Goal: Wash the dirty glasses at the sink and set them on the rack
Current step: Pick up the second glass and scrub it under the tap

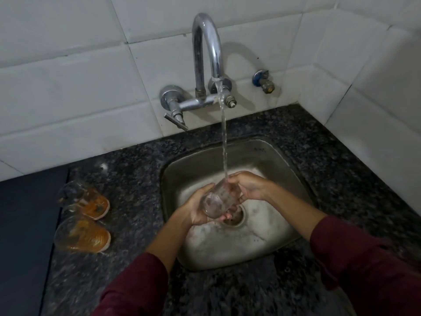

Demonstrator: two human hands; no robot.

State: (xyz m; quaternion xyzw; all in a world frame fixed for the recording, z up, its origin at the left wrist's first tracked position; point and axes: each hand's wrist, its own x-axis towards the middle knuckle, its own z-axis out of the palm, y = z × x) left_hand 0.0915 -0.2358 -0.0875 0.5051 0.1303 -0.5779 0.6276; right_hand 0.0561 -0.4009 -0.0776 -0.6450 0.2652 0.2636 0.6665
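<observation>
Granite worktop (296, 137) carries two orange-stained glasses (83, 217) at its left edge, unwashed we judge. Over the sink (280, 160), our left hand (196, 208) cradles one glass (216, 201) under the stream (224, 144); right hand (248, 185) grips its rim. No rack visible.

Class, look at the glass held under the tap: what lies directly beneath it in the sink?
Beneath the glass lies the sink's drain. Only the drain's right part shows; the glass and the left hand cover the remainder. The right hand grips the glass's far end.
</observation>
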